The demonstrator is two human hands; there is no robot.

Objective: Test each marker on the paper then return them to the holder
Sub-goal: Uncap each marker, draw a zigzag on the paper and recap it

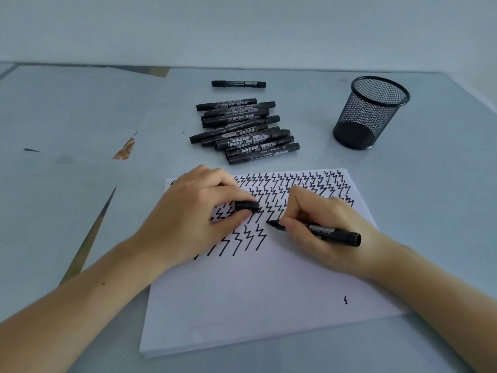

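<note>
**deskcam_q:** so where's everything sitting, and how much room is around the sheet?

**inkwatcher:** the paper (269,292) is a thin white stack lying a bit skewed on a pale grey-blue table (430,211), near edge close to the person. Lower half of the sheet is mostly blank, upper half is packed with rows of black zigzags (295,184). Bare tabletop to the right of the sheet and in front of the mesh pen holder (370,113), which stands upright, well apart from the paper at the far right.

**deskcam_q:** hands?

**inkwatcher:** right hand (322,232) grips an uncapped black marker (317,230), tip on the paper right at the end of a zigzag row. Left hand (196,211) rests on the sheet, fingers curled round the marker cap (246,205).

**deskcam_q:** the rest of the markers?

**inkwatcher:** a pile of capped black markers (242,130) just past the sheet's far edge, plus a lone marker (238,84) further back. Table covering is torn on the left, brown patches (125,150) showing through. Plain pale wall (242,28) behind.
</note>
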